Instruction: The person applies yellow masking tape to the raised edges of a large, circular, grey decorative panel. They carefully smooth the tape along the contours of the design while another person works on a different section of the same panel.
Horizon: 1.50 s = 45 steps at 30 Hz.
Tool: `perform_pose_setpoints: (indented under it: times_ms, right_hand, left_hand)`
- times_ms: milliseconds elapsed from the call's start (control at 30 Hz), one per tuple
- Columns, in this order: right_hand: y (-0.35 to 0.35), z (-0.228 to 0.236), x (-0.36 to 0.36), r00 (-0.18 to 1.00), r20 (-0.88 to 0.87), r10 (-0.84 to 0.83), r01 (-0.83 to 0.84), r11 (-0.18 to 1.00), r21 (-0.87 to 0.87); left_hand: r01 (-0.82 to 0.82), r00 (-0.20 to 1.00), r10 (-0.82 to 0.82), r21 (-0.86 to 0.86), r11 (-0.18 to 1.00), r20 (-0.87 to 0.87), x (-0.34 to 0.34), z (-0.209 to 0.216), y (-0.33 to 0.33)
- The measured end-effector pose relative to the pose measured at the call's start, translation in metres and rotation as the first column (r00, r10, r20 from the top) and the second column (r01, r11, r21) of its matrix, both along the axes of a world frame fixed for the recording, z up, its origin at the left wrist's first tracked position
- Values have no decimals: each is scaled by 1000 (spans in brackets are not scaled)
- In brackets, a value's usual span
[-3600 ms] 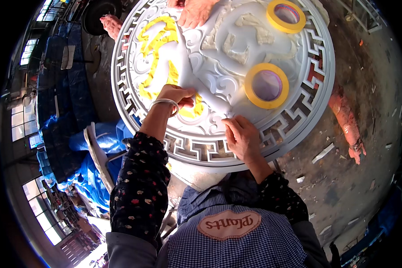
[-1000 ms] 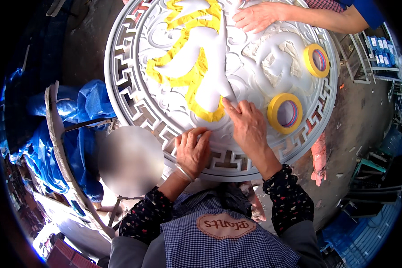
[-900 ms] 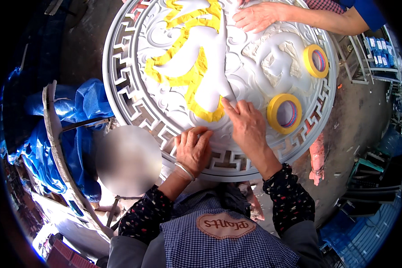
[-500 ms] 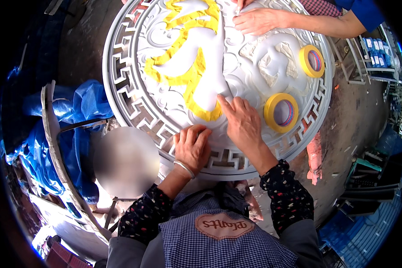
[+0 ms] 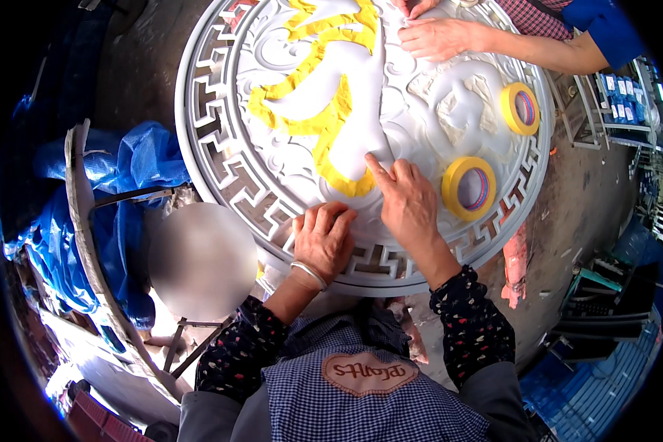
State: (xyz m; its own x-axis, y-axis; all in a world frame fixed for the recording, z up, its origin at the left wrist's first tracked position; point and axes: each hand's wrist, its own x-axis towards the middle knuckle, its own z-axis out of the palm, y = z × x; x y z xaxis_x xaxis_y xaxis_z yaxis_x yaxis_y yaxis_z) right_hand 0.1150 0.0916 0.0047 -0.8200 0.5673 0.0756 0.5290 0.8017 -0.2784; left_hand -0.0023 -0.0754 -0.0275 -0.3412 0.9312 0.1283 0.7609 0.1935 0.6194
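Panel [image 5: 185, 121], round and carved, is lying face up in front of the person, far edge running out of view. Yellow tape [image 5: 335, 118] is lining the L side of the L figure [image 5: 361, 136] and curving round its lower tip, so that part's looking done, or nearly. The figure's R side is showing no yellow, nor is the R figure [image 5: 436, 99], w/ cream patches around it; if those need tape, they're prob. what's left.

R hand [image 5: 411, 202] is pointing, index straight, other fingers curled, pressing at the lower tip beside the tape end; nothing's showing in its grip. L hand [image 5: 323, 239] is resting half-curled by the near edge; can't tell if it's holding anything underneath. Near roll [image 5: 450, 188] and far roll [image 5: 507, 109] are lying toward the R edge. Co-worker's hand [image 5: 443, 38] is working toward the far edge.

Vs approx. 4 sec ago: yellow's now reaching round the tip instead of stopping short on its L; L hand's now resting nearer the edge rather than pinching by the tape; R hand's now pressing higher up. Vs last frame, hardly anything's differing.
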Motion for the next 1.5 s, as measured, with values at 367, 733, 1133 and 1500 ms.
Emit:
perform_pose_setpoints:
  times_ms: [367, 733, 1133, 1500]
  right_hand:
    - [-1, -4, -1, 950, -229, -210, 140, 947, -288]
    - [37, 1, -38, 843, 138, -520, 508, 686, -521]
    - [48, 10, -49, 822, 309, -479, 570, 686, -453]
    - [50, 1, -44, 829, 276, -485, 556, 669, -494]
  left_hand:
    - [-25, 999, 26, 65, 998, -24, -1, 0, 1]
    - [-15, 1000, 15, 20, 1000, 12, 1, -1, 2]
    - [-32, 999, 32, 59, 998, 10, -1, 3, 3]
    - [-28, 1000, 28, 71, 997, 11, -2, 3, 3]
